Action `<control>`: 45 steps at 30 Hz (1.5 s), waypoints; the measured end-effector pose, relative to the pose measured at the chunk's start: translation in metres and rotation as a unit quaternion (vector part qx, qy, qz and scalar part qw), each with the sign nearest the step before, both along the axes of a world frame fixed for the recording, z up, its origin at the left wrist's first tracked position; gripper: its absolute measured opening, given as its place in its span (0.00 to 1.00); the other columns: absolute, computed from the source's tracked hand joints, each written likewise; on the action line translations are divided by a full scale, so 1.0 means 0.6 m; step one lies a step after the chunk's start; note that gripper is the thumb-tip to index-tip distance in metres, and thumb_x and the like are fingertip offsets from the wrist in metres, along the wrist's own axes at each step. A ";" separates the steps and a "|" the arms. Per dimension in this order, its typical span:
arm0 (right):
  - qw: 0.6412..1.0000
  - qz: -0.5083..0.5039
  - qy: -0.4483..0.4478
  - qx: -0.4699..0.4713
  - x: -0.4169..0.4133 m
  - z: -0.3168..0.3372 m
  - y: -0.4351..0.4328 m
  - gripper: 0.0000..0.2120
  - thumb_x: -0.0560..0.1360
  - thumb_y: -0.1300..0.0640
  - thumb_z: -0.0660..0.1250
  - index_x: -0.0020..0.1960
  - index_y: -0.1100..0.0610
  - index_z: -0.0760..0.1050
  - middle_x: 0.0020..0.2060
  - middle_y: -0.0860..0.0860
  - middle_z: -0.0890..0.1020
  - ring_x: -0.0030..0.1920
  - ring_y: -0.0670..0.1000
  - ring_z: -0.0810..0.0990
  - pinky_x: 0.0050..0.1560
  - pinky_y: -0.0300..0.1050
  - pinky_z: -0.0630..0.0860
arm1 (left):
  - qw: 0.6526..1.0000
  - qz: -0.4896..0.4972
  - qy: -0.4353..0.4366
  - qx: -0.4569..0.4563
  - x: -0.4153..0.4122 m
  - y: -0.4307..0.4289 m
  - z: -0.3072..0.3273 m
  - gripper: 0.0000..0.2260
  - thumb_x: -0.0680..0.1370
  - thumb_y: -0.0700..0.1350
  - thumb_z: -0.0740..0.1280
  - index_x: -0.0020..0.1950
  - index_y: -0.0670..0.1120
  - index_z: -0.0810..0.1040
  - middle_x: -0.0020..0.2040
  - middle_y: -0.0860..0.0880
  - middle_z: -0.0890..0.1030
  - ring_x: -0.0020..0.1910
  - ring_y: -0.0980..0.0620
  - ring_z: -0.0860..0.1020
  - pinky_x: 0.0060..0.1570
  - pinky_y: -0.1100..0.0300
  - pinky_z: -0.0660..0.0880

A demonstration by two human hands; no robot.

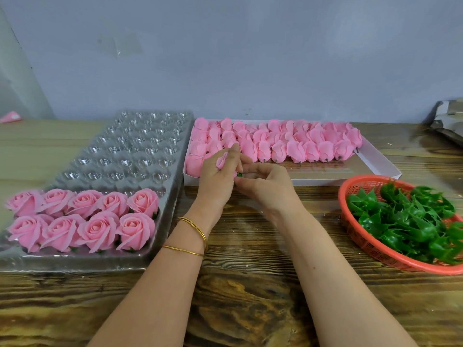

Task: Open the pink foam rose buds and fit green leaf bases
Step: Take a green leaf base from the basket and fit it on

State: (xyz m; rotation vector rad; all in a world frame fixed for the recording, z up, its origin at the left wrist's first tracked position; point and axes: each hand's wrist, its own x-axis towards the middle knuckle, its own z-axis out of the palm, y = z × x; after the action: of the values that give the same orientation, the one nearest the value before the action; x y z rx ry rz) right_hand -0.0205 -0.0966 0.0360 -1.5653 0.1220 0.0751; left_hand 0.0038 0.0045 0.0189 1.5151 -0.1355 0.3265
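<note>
Centrally, left hand (215, 180) gripping bud (222, 162), right hand (266, 184) base (239, 174)

left hand (216, 177): centre frame, fingers curled round pink bud (222, 162)
right hand (266, 185): beside it, fingers pinching green base (239, 174)
forearms: bare, converging from lower frame

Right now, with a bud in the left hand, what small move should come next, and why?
Probably push the green leaf base home onto the pink bud: the left hand grips the bud, the right hand pinches the base at the bud's lower end, and the petals look closed.
</note>
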 end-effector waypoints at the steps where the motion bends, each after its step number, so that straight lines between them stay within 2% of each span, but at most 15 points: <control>1: 1.000 0.000 -0.001 0.003 0.000 0.000 0.000 0.11 0.72 0.69 0.72 0.54 0.64 0.80 0.48 0.64 0.84 0.51 0.62 0.84 0.54 0.66 0.79 | 1.000 0.000 0.001 0.003 0.000 0.000 0.000 0.24 0.83 0.51 0.60 0.25 0.54 0.73 0.42 0.48 0.84 0.43 0.57 0.81 0.43 0.68 0.75; 4: 1.000 0.003 0.000 0.015 -0.001 0.001 0.000 0.10 0.72 0.71 0.70 0.53 0.64 0.80 0.46 0.62 0.83 0.51 0.61 0.84 0.53 0.57 0.81 | 1.000 -0.001 0.009 0.004 0.000 0.000 -0.001 0.24 0.83 0.52 0.60 0.26 0.53 0.73 0.42 0.49 0.84 0.44 0.56 0.81 0.47 0.61 0.74; 6: 1.000 0.005 -0.001 0.019 -0.001 0.002 0.001 0.11 0.72 0.72 0.70 0.52 0.63 0.80 0.46 0.61 0.84 0.50 0.59 0.84 0.52 0.55 0.81 | 1.000 -0.003 0.011 0.001 0.000 0.000 -0.001 0.23 0.82 0.52 0.60 0.26 0.52 0.72 0.42 0.49 0.84 0.46 0.55 0.82 0.49 0.57 0.75; 11: 0.999 -0.015 0.009 0.027 0.002 0.003 0.005 0.15 0.70 0.75 0.66 0.52 0.62 0.79 0.47 0.60 0.83 0.52 0.62 0.83 0.55 0.71 0.76 | 1.000 -0.002 0.013 -0.010 0.002 0.002 -0.001 0.21 0.82 0.51 0.61 0.29 0.51 0.77 0.41 0.49 0.84 0.45 0.55 0.81 0.47 0.62 0.74; 14: 0.999 -0.021 0.012 0.025 0.003 0.002 0.006 0.15 0.70 0.75 0.66 0.51 0.60 0.80 0.49 0.59 0.84 0.54 0.62 0.83 0.53 0.74 0.75 | 1.000 0.005 0.012 -0.009 0.000 0.004 0.001 0.19 0.82 0.52 0.61 0.33 0.52 0.81 0.40 0.50 0.84 0.45 0.57 0.80 0.45 0.68 0.75; 17: 1.000 -0.023 0.007 0.020 0.005 0.000 0.005 0.14 0.71 0.73 0.68 0.47 0.57 0.80 0.48 0.57 0.85 0.52 0.60 0.84 0.51 0.75 0.75 | 0.999 0.004 0.032 -0.009 0.000 0.005 0.001 0.17 0.81 0.54 0.61 0.38 0.51 0.83 0.41 0.51 0.84 0.47 0.55 0.81 0.48 0.59 0.77; 21: 0.999 -0.020 0.003 0.029 0.008 -0.002 0.005 0.12 0.71 0.72 0.69 0.48 0.57 0.81 0.46 0.56 0.86 0.52 0.57 0.84 0.55 0.68 0.78 | 0.999 0.001 0.045 -0.007 -0.002 0.006 0.005 0.18 0.82 0.56 0.60 0.39 0.52 0.84 0.44 0.50 0.85 0.50 0.51 0.81 0.48 0.53 0.79; 24: 0.999 -0.007 0.007 0.052 0.008 -0.001 0.002 0.14 0.72 0.73 0.66 0.54 0.62 0.81 0.46 0.55 0.85 0.53 0.56 0.83 0.60 0.63 0.77 | 0.998 0.000 0.050 -0.023 -0.002 0.007 0.009 0.19 0.82 0.56 0.59 0.38 0.53 0.85 0.44 0.49 0.85 0.53 0.50 0.81 0.51 0.51 0.79; 26: 0.998 0.009 0.011 0.069 0.007 -0.002 0.001 0.13 0.74 0.74 0.63 0.54 0.65 0.80 0.45 0.57 0.84 0.49 0.54 0.83 0.61 0.60 0.77 | 0.998 -0.010 0.057 -0.028 -0.003 0.009 0.010 0.20 0.82 0.57 0.58 0.38 0.55 0.85 0.43 0.51 0.85 0.54 0.50 0.81 0.53 0.50 0.78; 29: 0.993 0.033 0.013 0.111 0.008 -0.002 0.001 0.12 0.76 0.74 0.60 0.48 0.65 0.81 0.40 0.56 0.84 0.41 0.49 0.83 0.52 0.50 0.81 | 0.998 -0.025 0.057 -0.030 -0.003 0.011 0.009 0.20 0.82 0.57 0.58 0.38 0.55 0.85 0.42 0.51 0.85 0.53 0.50 0.82 0.53 0.50 0.78; 31: 0.986 0.042 0.022 0.159 0.009 0.000 0.000 0.12 0.76 0.76 0.58 0.47 0.66 0.79 0.40 0.56 0.84 0.40 0.48 0.83 0.45 0.41 0.80 | 0.998 -0.031 0.054 -0.032 -0.003 0.011 0.008 0.19 0.82 0.57 0.58 0.39 0.55 0.85 0.41 0.51 0.85 0.52 0.50 0.82 0.53 0.51 0.78; 32: 0.982 0.045 0.033 0.179 0.010 0.000 -0.001 0.12 0.76 0.75 0.58 0.48 0.66 0.79 0.41 0.57 0.83 0.41 0.49 0.83 0.44 0.39 0.80 | 0.997 -0.037 0.053 -0.034 -0.002 0.011 0.007 0.19 0.82 0.57 0.59 0.39 0.54 0.85 0.42 0.50 0.85 0.52 0.50 0.82 0.53 0.52 0.77; 36: 0.970 0.056 0.067 0.225 0.010 0.000 -0.004 0.12 0.77 0.75 0.58 0.52 0.66 0.78 0.45 0.59 0.82 0.48 0.55 0.82 0.48 0.45 0.82 | 0.996 -0.057 0.055 -0.047 0.000 0.013 0.002 0.18 0.81 0.57 0.60 0.40 0.53 0.85 0.44 0.49 0.86 0.50 0.53 0.83 0.53 0.55 0.77; 41: 0.968 0.051 0.067 0.236 0.007 0.001 -0.005 0.12 0.75 0.77 0.61 0.48 0.63 0.78 0.34 0.54 0.83 0.41 0.51 0.83 0.50 0.48 0.82 | 0.995 -0.062 0.059 -0.050 0.004 0.014 0.000 0.17 0.81 0.55 0.61 0.41 0.54 0.86 0.44 0.51 0.86 0.51 0.56 0.83 0.52 0.59 0.76; 45: 0.968 0.039 0.053 0.243 0.006 0.001 -0.002 0.13 0.73 0.79 0.62 0.47 0.64 0.78 0.40 0.58 0.81 0.42 0.53 0.83 0.52 0.49 0.81 | 0.995 -0.063 0.064 -0.044 0.004 0.016 0.002 0.16 0.80 0.56 0.61 0.42 0.52 0.86 0.42 0.49 0.86 0.48 0.53 0.83 0.50 0.57 0.77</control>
State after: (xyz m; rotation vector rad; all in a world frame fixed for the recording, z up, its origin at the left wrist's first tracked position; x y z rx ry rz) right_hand -0.0169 -0.0979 0.0363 -1.0756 0.1153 0.2344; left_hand 0.0064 0.0139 0.0198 1.4285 -0.1126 0.1326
